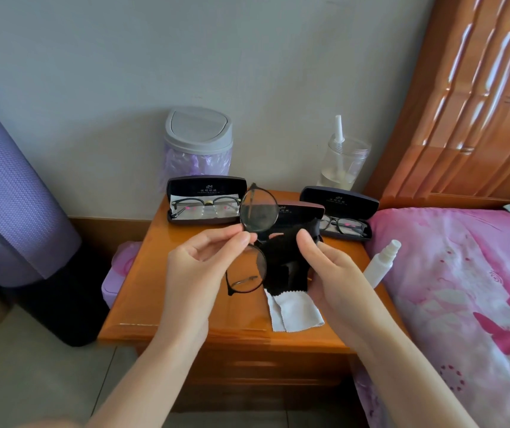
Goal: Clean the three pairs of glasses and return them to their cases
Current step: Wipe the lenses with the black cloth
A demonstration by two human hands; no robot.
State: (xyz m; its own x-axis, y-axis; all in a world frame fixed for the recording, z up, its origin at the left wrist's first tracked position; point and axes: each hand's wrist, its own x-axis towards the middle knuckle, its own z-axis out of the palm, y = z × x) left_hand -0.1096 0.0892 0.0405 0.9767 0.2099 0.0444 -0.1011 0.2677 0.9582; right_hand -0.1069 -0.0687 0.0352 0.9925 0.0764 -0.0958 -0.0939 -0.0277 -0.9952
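A: Writing first. Each case lid facing you carries a pale logo above a line of small print. On the left case (205,184) it sits mid-lid, but it is too small to read.

B: It is the same on the middle case (304,213) and the right case (340,200). You cannot make out a word on either.

A: Your left hand (204,257) has the round glasses (258,213) by the bridge, thumb and forefinger clamped on it, above the worktop (161,288).

B: They hang on end. One lens is up in front of the middle case, the other down beside your palm. The frame is thin and dark, the lenses are round, and the upper one looks hazy grey.

A: Your right hand (330,273) holds the black cloth (284,264) just beside the glasses. The thumb stands upright in front. The fingers go behind the cloth and are hidden from you.

B: A grey cloth (295,312) with a zigzag edge lies on the worktop below the black one, near the front edge.

A: The left case is open at the back left, with dark-rimmed glasses on a pale cloth inside. The right case is open at the back right with black-framed glasses in it. The middle case's lid is up, but the black cloth hides its tray.

B: A white spray bottle (380,267) lies on the bed (463,288), just beside the worktop. A bin (198,140) with a grey lid and a clear jar (344,159) stand behind, by the wall.
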